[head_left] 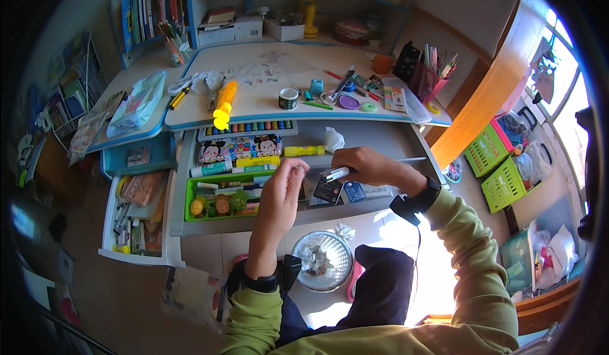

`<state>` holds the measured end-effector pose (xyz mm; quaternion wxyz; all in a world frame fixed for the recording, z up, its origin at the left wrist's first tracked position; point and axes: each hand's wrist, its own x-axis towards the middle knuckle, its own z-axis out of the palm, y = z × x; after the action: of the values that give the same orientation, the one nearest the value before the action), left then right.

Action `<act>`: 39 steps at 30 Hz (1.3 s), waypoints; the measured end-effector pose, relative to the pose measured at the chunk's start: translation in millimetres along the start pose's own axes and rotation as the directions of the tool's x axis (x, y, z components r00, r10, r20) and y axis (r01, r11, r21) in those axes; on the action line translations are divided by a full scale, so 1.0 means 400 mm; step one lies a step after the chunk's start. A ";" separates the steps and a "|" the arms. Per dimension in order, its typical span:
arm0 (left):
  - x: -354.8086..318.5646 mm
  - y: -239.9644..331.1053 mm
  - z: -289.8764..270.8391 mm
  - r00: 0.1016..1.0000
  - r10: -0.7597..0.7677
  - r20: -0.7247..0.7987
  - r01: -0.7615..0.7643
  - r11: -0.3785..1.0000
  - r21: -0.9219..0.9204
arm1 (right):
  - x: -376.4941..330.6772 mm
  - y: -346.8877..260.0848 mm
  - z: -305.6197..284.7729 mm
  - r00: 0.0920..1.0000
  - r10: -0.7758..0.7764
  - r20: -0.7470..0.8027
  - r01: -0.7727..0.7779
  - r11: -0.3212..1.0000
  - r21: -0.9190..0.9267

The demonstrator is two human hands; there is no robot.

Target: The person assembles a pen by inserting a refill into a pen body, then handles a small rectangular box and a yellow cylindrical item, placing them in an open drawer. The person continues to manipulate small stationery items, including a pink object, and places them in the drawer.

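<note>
My right hand (365, 167) holds a small white stick-shaped item (337, 174), like a marker or glue stick, over the open desk drawer (380, 141). My left hand (283, 189) is raised beside it with the fingertips pinched on something small, perhaps its cap; I cannot tell what. Small cards (330, 192) lie in the drawer just under both hands. A yellow-capped marker (303, 151) and a crumpled white paper (333, 139) lie further back in the drawer.
A green organiser tray (190, 198) with small toys and a patterned pencil case (240, 148) sit at the drawer's left. On the desk top are a yellow toy (224, 105), tape rolls (288, 97) and a pink pen holder (428, 81). A wire waste bin (323, 261) stands on the floor below; green baskets (501, 168) at right.
</note>
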<state>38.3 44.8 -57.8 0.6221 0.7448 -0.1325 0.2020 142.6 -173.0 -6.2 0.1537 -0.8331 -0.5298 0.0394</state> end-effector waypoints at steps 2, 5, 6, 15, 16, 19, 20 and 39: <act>-0.009 0.005 0.015 0.994 0.004 0.114 -0.015 0.995 0.097 | -0.018 -0.009 -0.010 0.998 0.056 0.019 -0.056 0.998 0.019; -0.009 0.001 0.047 0.983 -0.026 0.181 0.006 0.994 0.109 | -0.032 -0.022 -0.009 0.998 0.019 -0.057 -0.017 0.999 0.036; -0.008 -0.004 0.055 0.983 -0.014 0.185 -0.002 0.996 0.085 | -0.034 -0.027 -0.006 0.996 0.002 -0.087 0.002 0.999 0.035; -0.004 -0.058 0.069 0.925 -0.124 0.360 0.200 0.963 -0.183 | -0.071 -0.027 -0.007 0.987 -0.057 -0.148 0.064 0.997 0.041; -0.003 -0.059 0.067 0.912 -0.129 0.389 0.216 0.958 -0.188 | -0.075 -0.024 -0.012 0.991 -0.028 -0.133 0.036 0.998 0.054; 0.000 -0.057 0.064 0.912 -0.106 0.395 0.175 0.974 -0.143 | -0.083 -0.024 -0.040 0.990 0.024 -0.142 -0.018 0.999 0.050; 0.001 -0.056 0.063 0.912 -0.120 0.393 0.214 0.955 -0.205 | -0.082 -0.029 -0.052 0.977 0.008 -0.212 0.009 0.997 0.078; 0.000 -0.073 0.110 0.954 -0.270 0.129 0.266 0.569 -0.778 | 0.013 -0.146 -0.059 0.915 0.131 -0.381 -0.076 0.985 0.155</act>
<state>57.2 7.4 -89.6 0.9087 0.4063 -0.0919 0.0282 99.4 -150.5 34.3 0.3107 -0.8387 -0.4396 -0.0828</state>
